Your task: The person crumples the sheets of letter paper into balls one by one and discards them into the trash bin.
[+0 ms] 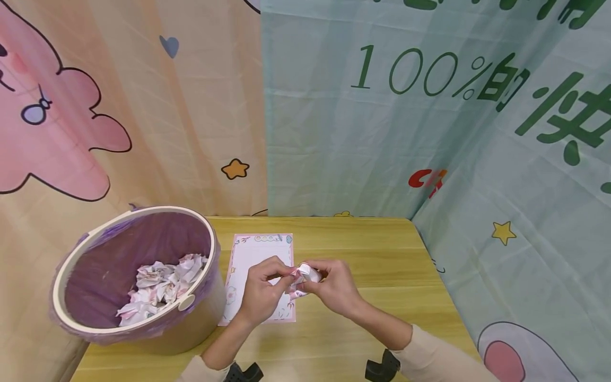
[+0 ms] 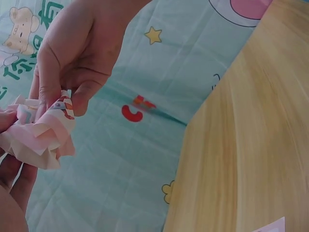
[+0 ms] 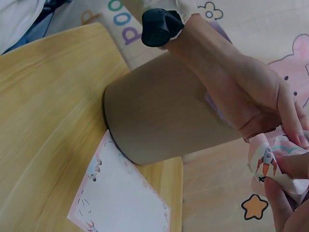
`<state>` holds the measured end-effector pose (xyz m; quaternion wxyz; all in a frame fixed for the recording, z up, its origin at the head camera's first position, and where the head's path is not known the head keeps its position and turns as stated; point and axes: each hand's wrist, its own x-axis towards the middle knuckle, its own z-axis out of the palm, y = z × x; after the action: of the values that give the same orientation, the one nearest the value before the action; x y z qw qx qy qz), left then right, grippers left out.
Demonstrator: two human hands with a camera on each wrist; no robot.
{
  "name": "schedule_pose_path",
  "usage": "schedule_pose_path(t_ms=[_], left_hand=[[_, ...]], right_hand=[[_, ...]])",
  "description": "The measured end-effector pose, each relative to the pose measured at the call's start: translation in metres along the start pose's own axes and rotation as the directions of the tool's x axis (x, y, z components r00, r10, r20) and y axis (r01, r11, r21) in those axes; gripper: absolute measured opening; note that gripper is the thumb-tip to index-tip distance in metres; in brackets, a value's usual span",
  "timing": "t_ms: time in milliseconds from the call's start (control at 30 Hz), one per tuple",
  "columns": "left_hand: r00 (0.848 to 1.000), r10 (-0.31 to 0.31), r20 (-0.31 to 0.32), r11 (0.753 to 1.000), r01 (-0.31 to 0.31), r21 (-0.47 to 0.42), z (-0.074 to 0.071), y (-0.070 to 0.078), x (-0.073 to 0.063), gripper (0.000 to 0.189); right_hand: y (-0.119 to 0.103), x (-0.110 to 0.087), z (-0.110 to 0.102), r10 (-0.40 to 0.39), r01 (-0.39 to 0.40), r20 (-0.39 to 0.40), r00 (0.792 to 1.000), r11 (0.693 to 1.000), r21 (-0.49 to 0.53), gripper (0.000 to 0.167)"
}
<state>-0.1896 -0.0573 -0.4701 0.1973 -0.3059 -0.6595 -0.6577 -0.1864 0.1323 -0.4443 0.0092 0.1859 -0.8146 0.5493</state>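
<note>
Both hands hold one crumpled sheet of printed paper [image 1: 305,276] above the table, in front of my body. My left hand [image 1: 262,291] pinches its left side between thumb and fingers. On the other side, my right hand [image 1: 338,286] grips it, thumb toward me. In the left wrist view the crumpled paper [image 2: 46,135] shows pink folds and a striped printed edge. A rocket print shows on the paper [image 3: 264,159] in the right wrist view. Below and behind the hands, a flat pink-bordered sheet [image 1: 258,260] lies on the table, partly covered by my left hand.
A beige bin [image 1: 200,323] with a purple liner [image 1: 100,281] stands on the table at the left. Several crumpled papers [image 1: 157,286] lie inside it. The wooden table [image 1: 372,249] meets printed curtains [image 1: 334,138] at its back and right edges.
</note>
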Motion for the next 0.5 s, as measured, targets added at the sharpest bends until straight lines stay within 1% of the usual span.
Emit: schedule_pose_path(t_ms=[100, 133, 200, 267, 333, 433, 500], left_hand=[[0.997, -0.068, 0.022, 0.998, 0.067, 0.018, -0.003, -0.001, 0.001, 0.019], [0.994, -0.1, 0.034, 0.995, 0.099, 0.023, -0.005, 0.0, 0.001, 0.017], [0.988, -0.142, 0.067, 0.99, 0.14, 0.032, -0.01, 0.001, 0.003, 0.014], [0.979, -0.172, 0.111, 0.985, 0.171, 0.023, -0.016, -0.001, 0.003, 0.015], [0.972, -0.174, 0.158, 0.984, 0.179, -0.02, -0.021, -0.001, 0.003, 0.024], [0.962, -0.159, 0.22, 0.978, 0.184, -0.098, -0.029, -0.001, 0.002, 0.043], [0.957, -0.142, 0.253, 0.973, 0.181, -0.141, -0.033, -0.001, -0.001, 0.054]], right_hand=[[0.003, 0.001, -0.001, 0.022, -0.022, 0.019, 1.0, 1.0, 0.02, 0.032], [0.003, 0.001, -0.002, 0.026, -0.027, 0.03, 0.999, 0.999, 0.031, 0.033], [0.004, 0.001, -0.004, 0.051, -0.055, 0.061, 0.997, 0.996, 0.065, 0.037], [0.005, 0.001, -0.006, 0.079, -0.092, 0.1, 0.992, 0.987, 0.132, 0.04], [0.005, 0.001, -0.009, 0.107, -0.137, 0.138, 0.985, 0.964, 0.228, 0.043], [0.006, 0.0, -0.012, 0.162, -0.218, 0.179, 0.97, 0.909, 0.356, 0.047], [0.007, 0.0, -0.013, 0.194, -0.26, 0.196, 0.961, 0.873, 0.413, 0.047]])
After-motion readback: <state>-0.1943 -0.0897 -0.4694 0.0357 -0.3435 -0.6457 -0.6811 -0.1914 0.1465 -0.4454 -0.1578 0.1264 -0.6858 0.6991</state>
